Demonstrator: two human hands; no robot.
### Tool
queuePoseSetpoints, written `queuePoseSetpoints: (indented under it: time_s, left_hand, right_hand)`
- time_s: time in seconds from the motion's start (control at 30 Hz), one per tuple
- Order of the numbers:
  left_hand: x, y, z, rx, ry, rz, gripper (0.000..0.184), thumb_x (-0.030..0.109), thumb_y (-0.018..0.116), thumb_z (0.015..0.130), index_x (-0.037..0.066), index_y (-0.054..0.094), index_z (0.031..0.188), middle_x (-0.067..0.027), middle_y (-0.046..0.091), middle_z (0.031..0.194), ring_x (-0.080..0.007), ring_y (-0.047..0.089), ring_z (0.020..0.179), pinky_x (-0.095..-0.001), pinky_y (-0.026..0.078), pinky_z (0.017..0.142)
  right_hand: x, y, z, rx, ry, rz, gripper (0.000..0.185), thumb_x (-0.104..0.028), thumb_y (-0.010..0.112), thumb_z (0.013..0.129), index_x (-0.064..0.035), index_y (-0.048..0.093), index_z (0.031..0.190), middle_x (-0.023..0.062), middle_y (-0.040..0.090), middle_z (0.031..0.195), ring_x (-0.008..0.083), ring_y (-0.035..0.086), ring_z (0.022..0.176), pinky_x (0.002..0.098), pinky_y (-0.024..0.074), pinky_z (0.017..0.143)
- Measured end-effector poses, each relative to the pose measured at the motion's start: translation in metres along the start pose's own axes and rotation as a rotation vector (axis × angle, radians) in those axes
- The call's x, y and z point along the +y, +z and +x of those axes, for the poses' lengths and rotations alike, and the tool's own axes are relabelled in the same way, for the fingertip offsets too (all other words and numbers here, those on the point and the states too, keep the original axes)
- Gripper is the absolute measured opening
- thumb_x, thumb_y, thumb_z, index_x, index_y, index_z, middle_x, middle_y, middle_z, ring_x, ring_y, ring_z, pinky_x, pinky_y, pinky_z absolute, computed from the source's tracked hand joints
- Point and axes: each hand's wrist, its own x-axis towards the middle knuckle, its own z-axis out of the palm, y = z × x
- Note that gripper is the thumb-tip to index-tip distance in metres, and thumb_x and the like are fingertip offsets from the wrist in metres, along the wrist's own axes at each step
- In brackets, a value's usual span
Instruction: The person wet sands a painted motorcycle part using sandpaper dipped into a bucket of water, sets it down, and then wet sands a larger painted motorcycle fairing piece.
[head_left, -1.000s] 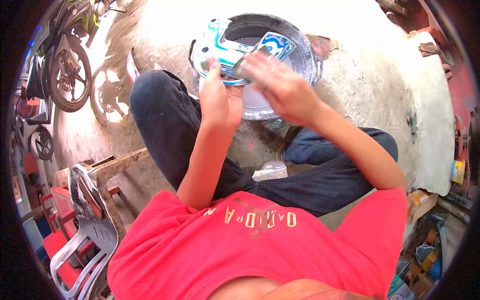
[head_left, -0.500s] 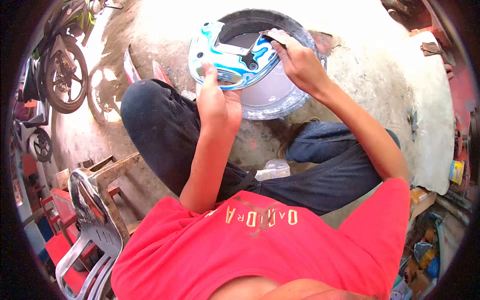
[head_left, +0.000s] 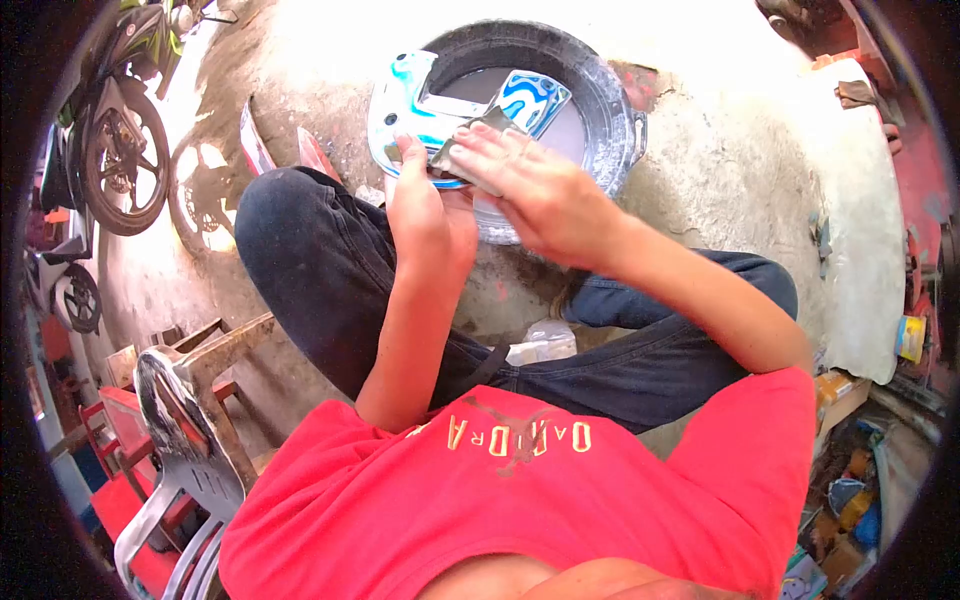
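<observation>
A curved blue-and-white panel (head_left: 405,105) with small dark holes, like a motorcycle body part, is tilted over a round dark basin (head_left: 612,85) of greyish water. My left hand (head_left: 428,205) grips its near edge, thumb on top and the other fingers mostly hidden beneath. Across the panel's near side lies a dark, bent sheet that looks like sandpaper (head_left: 460,148). My right hand (head_left: 545,195) presses it onto the surface with its fingers stretched together, covering part of the panel.
Red-and-white panel pieces (head_left: 256,135) lie on the concrete floor by my left knee. A motorcycle (head_left: 125,140) stands at far left. Nearer are a grey plastic chair (head_left: 195,460) and a wooden frame (head_left: 240,340). A long pale panel (head_left: 862,250) is at right.
My right hand has slid the sandpaper from the panel's far right end toward me and left, onto its near side, and its fingers now lie flatter. My left hand keeps its hold.
</observation>
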Motion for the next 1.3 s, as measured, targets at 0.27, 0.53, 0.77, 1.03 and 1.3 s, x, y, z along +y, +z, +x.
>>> queuePoseSetpoints:
  time_s: [0.27, 0.53, 0.77, 1.03, 1.3]
  left_hand:
    - [-0.003, -0.003, 0.001, -0.004, -0.004, 0.014, 0.034, 0.02, 0.038, 0.11, 0.007, 0.04, 0.141, -0.0126, 0.055, 0.134, -0.0251, 0.059, 0.121, -0.0471, 0.052, 0.101]
    - [-0.003, -0.004, 0.002, -0.004, 0.001, -0.026, 0.033, 0.019, 0.038, 0.109, 0.006, 0.041, 0.14, -0.0129, 0.055, 0.134, -0.026, 0.059, 0.12, -0.0488, 0.052, 0.1]
    - [0.0, -0.004, 0.001, 0.003, 0.028, -0.033, 0.035, 0.018, 0.037, 0.109, 0.006, 0.04, 0.142, -0.014, 0.053, 0.136, -0.0267, 0.057, 0.124, -0.0488, 0.049, 0.104]
    - [0.006, -0.001, -0.002, -0.001, 0.069, -0.002, 0.035, 0.019, 0.038, 0.109, 0.006, 0.039, 0.142, -0.0138, 0.054, 0.136, -0.0268, 0.056, 0.124, -0.0498, 0.049, 0.104]
    - [0.007, -0.004, 0.0, -0.011, 0.109, 0.003, 0.035, 0.018, 0.038, 0.109, 0.005, 0.04, 0.142, -0.0137, 0.054, 0.136, -0.027, 0.057, 0.123, -0.0509, 0.049, 0.103]
  right_hand:
    - [0.011, 0.002, 0.001, -0.002, 0.025, -0.004, 0.035, -0.005, 0.054, 0.097, 0.0001, 0.057, 0.131, 0.0218, 0.061, 0.13, 0.0349, 0.06, 0.122, 0.0404, 0.049, 0.103]
    - [0.046, -0.007, 0.0, 0.027, 0.242, 0.04, 0.032, -0.01, 0.052, 0.094, -0.0006, 0.062, 0.123, 0.0218, 0.064, 0.124, 0.0367, 0.061, 0.116, 0.0425, 0.0484, 0.102]
    - [0.049, -0.004, -0.004, 0.013, 0.177, 0.064, 0.036, -0.003, 0.055, 0.095, -0.0023, 0.06, 0.131, 0.0222, 0.063, 0.128, 0.0359, 0.059, 0.124, 0.0422, 0.0477, 0.104]
    - [0.017, -0.001, -0.009, -0.009, 0.02, 0.016, 0.043, -0.005, 0.053, 0.089, -0.0016, 0.058, 0.132, 0.021, 0.061, 0.132, 0.0326, 0.059, 0.124, 0.0422, 0.0452, 0.108]
    - [0.0, 0.004, -0.004, 0.02, -0.012, -0.026, 0.04, -0.004, 0.05, 0.091, -0.0033, 0.06, 0.13, 0.0201, 0.063, 0.131, 0.0327, 0.06, 0.123, 0.0427, 0.0459, 0.108]
